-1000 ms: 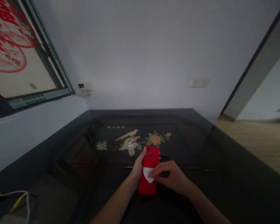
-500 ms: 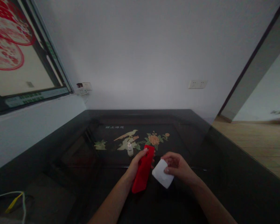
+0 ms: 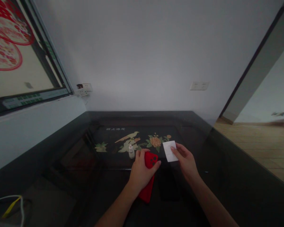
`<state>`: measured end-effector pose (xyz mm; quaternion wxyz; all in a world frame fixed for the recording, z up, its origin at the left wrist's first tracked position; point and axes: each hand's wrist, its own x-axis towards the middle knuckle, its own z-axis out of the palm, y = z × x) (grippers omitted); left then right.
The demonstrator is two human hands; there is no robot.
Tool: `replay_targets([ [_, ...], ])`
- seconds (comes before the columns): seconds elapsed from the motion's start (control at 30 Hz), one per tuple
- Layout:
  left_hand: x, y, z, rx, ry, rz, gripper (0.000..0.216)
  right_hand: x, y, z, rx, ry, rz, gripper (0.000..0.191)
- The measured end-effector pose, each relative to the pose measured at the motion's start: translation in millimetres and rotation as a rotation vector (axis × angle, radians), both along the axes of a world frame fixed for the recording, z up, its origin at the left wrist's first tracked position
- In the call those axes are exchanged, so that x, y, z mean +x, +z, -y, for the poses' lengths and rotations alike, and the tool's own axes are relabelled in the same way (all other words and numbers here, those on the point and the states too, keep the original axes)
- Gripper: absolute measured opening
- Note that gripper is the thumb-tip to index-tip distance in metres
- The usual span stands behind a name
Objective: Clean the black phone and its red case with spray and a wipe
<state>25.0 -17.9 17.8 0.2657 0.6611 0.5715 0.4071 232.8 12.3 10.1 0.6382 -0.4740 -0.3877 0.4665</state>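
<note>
My left hand (image 3: 142,171) is closed over the upper part of a red phone case (image 3: 147,190), its thumb along the right edge near the dark round camera openings. Whether a phone sits inside the case I cannot tell. Between the thumb and fingers of my right hand (image 3: 186,159) is a folded white square (image 3: 169,152), like a tissue or wipe, held up to the right of the case. Just beyond my left fingers stands a small clear bottle with a white cap (image 3: 131,152). A dark flat rectangle (image 3: 169,187), perhaps a phone, lies between my forearms.
The glossy black table (image 3: 68,142) bears an inlaid bird and flower picture (image 3: 155,142). It meets a pale wall with sockets (image 3: 199,85) behind. A window (image 3: 26,69) is at the left, and cables (image 3: 20,201) lie at the lower left.
My left hand has gone from holding the red case along its side to gripping it from above. The case is lower and turned. My right hand has moved the white square up and away.
</note>
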Motion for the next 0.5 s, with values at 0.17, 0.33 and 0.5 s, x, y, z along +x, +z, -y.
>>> replay_targets([
  [0.17, 3, -11.3, -3, -0.066, 0.023, -0.041, 0.064, -4, 0.5, 2, 0.016, 0.038, 0.1, 0.05],
  [0.33, 1, -26.8, -8, -0.098, 0.044, -0.106, 0.064, -4, 2.5, 3, 0.035, 0.012, 0.122, 0.05],
  [0.5, 5, -34.0, -10, -0.044, 0.134, -0.29, 0.061, -3, 0.8, 1, 0.036, 0.029, 0.113, 0.049],
])
